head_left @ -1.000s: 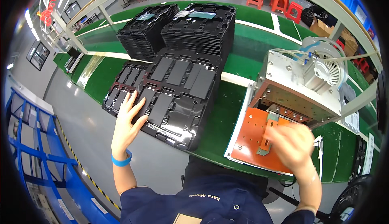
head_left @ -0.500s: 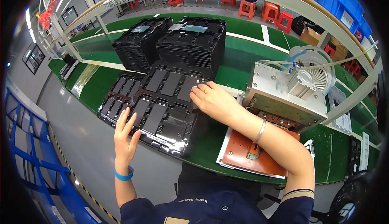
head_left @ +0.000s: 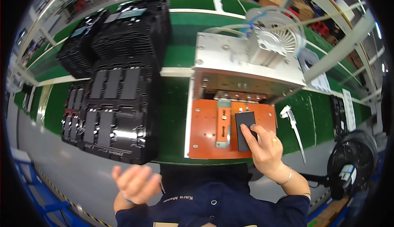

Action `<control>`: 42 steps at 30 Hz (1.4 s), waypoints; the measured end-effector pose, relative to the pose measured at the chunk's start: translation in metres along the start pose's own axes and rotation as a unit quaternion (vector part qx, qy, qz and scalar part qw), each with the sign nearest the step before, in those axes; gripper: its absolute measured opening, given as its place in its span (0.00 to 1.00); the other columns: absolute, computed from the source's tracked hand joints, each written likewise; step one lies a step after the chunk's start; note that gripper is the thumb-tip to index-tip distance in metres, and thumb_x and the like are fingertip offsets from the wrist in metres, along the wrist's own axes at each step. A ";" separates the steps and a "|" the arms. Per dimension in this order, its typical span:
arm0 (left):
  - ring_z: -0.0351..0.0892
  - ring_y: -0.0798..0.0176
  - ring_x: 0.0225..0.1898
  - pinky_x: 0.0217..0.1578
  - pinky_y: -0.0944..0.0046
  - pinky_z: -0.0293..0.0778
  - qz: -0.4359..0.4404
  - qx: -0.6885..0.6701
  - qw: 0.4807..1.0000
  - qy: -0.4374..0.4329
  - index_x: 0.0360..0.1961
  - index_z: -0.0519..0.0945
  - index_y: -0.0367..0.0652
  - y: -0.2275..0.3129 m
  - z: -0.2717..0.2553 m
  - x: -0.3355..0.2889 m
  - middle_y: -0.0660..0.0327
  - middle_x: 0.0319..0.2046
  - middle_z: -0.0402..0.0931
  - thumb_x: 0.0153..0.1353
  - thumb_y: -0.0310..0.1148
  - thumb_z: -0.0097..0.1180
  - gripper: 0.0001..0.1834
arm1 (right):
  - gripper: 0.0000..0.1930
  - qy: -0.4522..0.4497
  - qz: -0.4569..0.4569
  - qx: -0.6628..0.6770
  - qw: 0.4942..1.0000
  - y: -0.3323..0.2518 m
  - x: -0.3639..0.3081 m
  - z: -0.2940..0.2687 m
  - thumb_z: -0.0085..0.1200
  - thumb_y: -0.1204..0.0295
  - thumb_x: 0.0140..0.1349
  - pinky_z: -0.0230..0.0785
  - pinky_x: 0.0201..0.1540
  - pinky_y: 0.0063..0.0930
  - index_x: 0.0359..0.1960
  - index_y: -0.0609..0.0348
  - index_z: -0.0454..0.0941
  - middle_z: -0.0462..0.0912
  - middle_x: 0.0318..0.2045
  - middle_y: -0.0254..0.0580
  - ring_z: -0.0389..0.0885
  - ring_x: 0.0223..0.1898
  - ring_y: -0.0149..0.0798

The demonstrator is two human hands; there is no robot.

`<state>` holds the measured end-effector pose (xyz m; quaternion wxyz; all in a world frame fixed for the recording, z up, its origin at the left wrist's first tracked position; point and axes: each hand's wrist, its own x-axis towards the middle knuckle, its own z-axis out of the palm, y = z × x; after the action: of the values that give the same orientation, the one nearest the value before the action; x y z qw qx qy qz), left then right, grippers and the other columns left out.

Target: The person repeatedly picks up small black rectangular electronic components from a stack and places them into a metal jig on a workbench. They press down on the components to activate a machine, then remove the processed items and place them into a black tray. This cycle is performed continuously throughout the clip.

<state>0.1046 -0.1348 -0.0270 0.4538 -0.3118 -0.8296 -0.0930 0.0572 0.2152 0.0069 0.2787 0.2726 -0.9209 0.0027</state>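
Note:
A flat black pouch battery cell [head_left: 243,136] with two small metal tabs at its far end lies over the orange plate [head_left: 203,134] of a metal press machine. My right hand [head_left: 266,148] has its thumb and fingers closed on the cell's near right part. To the left of the cell, a slotted orange block [head_left: 223,122] is fixed on the plate. My left hand [head_left: 137,184], somewhat blurred, hovers in front of the table edge with its fingers apart and nothing in them. Nearest to it is a black plastic tray [head_left: 135,147] holding several similar cells.
The silver press body [head_left: 230,54] with its air cylinder stands behind the plate. Stacks of black trays [head_left: 131,34] rise at the back left. A caliper [head_left: 293,126] lies right of the plate, and a black fan [head_left: 352,161] stands at the lower right.
My right hand has moved from the tray to the orange plate, bringing a battery cell along. My left hand has drawn back toward me from the tray. The view has swung right.

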 end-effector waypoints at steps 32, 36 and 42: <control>0.67 0.48 0.64 0.60 0.43 0.63 0.013 -0.342 0.870 -0.355 0.54 0.81 0.50 0.044 0.114 0.112 0.59 0.60 0.73 0.50 0.66 0.61 0.38 | 0.19 -0.034 0.086 0.145 0.985 0.024 0.024 0.040 0.60 0.76 0.47 0.64 0.43 0.35 0.44 0.52 0.82 0.75 0.47 0.36 0.71 0.47 0.41; 0.67 0.48 0.64 0.60 0.43 0.63 0.012 -0.341 0.871 -0.354 0.54 0.81 0.50 0.044 0.114 0.111 0.59 0.60 0.73 0.50 0.66 0.61 0.37 | 0.20 -0.036 0.122 0.145 0.981 0.023 0.028 0.040 0.60 0.77 0.46 0.63 0.42 0.35 0.45 0.52 0.82 0.75 0.48 0.37 0.71 0.46 0.42; 0.67 0.47 0.64 0.61 0.42 0.63 0.007 -0.342 0.870 -0.356 0.54 0.81 0.51 0.044 0.113 0.113 0.59 0.60 0.73 0.49 0.66 0.62 0.38 | 0.19 -0.049 0.071 0.185 0.979 0.026 0.025 0.040 0.61 0.77 0.49 0.65 0.41 0.35 0.47 0.53 0.81 0.75 0.47 0.39 0.71 0.44 0.42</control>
<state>0.0083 -0.0015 -0.0057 -0.0066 -0.4655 -0.8487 -0.2509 0.0062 0.2190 -0.0103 0.1770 0.2531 -0.9341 0.1792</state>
